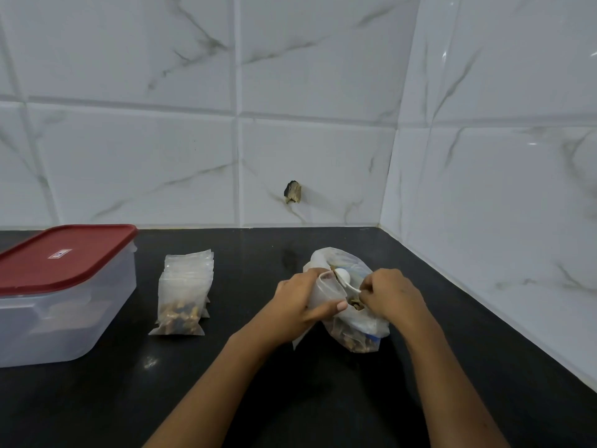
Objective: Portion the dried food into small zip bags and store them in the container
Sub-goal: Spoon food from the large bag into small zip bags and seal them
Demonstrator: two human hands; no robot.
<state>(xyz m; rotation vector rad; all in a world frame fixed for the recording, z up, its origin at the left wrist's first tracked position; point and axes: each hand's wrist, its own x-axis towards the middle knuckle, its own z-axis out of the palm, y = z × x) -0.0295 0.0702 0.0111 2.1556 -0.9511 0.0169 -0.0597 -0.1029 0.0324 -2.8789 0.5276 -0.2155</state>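
left hand (298, 302) grips small zip bag (324, 291), mouth open just left of spoon (342, 275) pinched by right hand (391, 296) over food bag (358, 334).

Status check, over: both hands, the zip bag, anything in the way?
Left hand holds small zip bag open. Right hand pinches white spoon over bulk food bag. Container lid on. Nothing blocking.

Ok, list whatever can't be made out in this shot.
- Head view: container contents, blurred by its frosted wall; its left end is cut off by the frame edge.
- Head view: lid label, too small to read.
- Head view: spoon handle end, hidden inside the right hand.
- Head view: small zip bag fill, covered by the left hand.
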